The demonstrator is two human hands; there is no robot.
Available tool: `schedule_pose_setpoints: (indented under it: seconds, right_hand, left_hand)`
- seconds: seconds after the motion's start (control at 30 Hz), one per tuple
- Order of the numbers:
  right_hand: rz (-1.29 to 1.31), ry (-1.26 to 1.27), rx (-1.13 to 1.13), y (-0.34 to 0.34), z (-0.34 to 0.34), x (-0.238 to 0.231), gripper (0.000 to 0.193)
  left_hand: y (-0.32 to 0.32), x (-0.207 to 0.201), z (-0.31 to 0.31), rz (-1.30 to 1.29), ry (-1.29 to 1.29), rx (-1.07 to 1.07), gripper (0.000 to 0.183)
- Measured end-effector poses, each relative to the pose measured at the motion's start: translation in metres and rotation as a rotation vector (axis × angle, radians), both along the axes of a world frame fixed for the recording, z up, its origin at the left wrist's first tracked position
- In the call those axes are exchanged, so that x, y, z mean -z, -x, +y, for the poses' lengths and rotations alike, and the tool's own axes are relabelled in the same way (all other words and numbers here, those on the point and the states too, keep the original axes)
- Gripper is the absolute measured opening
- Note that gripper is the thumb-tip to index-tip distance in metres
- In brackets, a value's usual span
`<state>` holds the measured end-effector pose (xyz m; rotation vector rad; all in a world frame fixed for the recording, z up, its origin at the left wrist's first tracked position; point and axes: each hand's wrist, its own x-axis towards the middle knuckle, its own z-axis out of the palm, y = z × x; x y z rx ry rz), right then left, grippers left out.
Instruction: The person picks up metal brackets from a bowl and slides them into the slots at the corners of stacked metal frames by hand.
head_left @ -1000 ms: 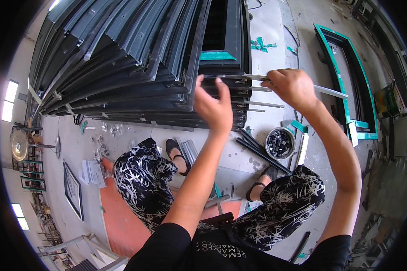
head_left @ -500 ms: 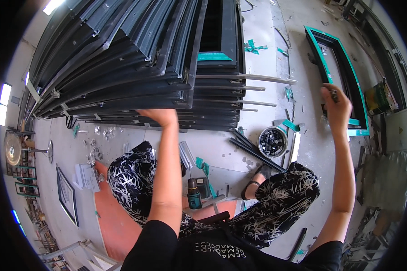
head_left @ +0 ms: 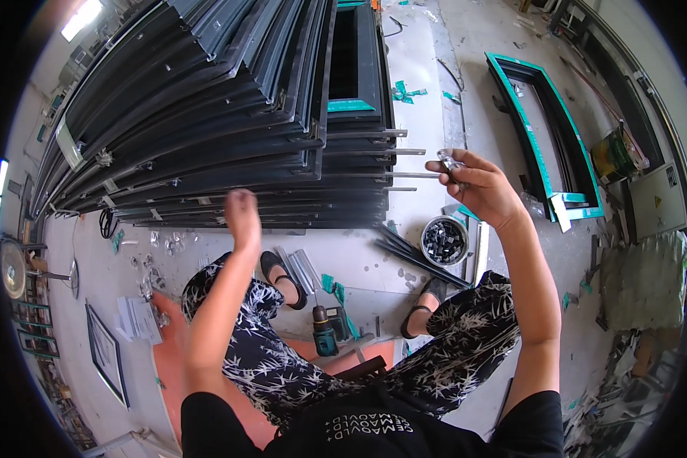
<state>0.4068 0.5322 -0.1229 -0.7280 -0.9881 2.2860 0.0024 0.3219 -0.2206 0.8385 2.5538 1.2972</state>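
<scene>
A tall stack of dark grey metal frames (head_left: 229,145) fills the upper left. My left hand (head_left: 242,217) is at the near side of its lower layers, its fingers curled together; what is in them, if anything, cannot be made out. Between the thumb and fingers of my right hand (head_left: 477,185) is a small shiny metal fitting (head_left: 449,162), raised just right of the stack. Thin metal bars (head_left: 408,152) stick out of the stack towards that hand. Below it stands a round tub (head_left: 444,241) holding many small black pieces.
A cordless drill (head_left: 324,333) stands on the floor between my feet. Dark profile strips (head_left: 420,259) lie beside the tub. Further right lies a green-edged frame (head_left: 546,137). A glazed panel (head_left: 107,354) and white papers (head_left: 139,319) are at the left.
My right hand has come leftward from beside the green-edged frame, with the metal fitting in it. My left hand has drawn out from under the stack's edge. The view has shifted slightly.
</scene>
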Motion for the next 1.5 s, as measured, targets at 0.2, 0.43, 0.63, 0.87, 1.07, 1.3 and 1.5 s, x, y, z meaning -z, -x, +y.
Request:
schedule_pose_setpoints:
  seconds: [0.2, 0.43, 0.63, 0.87, 1.07, 1.3, 1.5]
  right_hand:
    - [-0.266, -0.174, -0.074, 0.037, -0.034, -0.001, 0.027]
    - [-0.242, -0.098, -0.153, 0.062, -0.083, 0.026, 0.022]
    - [-0.327, -0.455, -0.149, 0.07, -0.088, 0.029, 0.029]
    - [-0.693, -1.039, 0.104, 0.065, -0.047, 0.021, 0.018]
    - [-0.711, -1.392, 0.307, 0.067, -0.002, 0.008, 0.015]
    - [-0.755, -1.374, 0.409, 0.074, 0.014, 0.011, 0.016]
    - [-0.8, -1.387, 0.369, 0.077, 0.017, 0.012, 0.017]
  left_hand:
    - [-0.128, -0.056, 0.003, -0.705, 0.005, 0.85, 0.031]
    - [-0.184, -0.061, 0.029, -0.71, -0.25, 0.79, 0.022]
    - [-0.173, -0.053, 0.03, -0.713, -0.244, 0.614, 0.018]
    - [-0.155, -0.059, 0.046, -0.914, -0.289, 0.429, 0.021]
    - [-0.141, -0.056, 0.055, -1.244, -0.347, 0.406, 0.023]
    - [-0.144, -0.058, 0.06, -1.264, -0.355, 0.428, 0.024]
    - [-0.142, -0.06, 0.054, -1.267, -0.371, 0.446, 0.023]
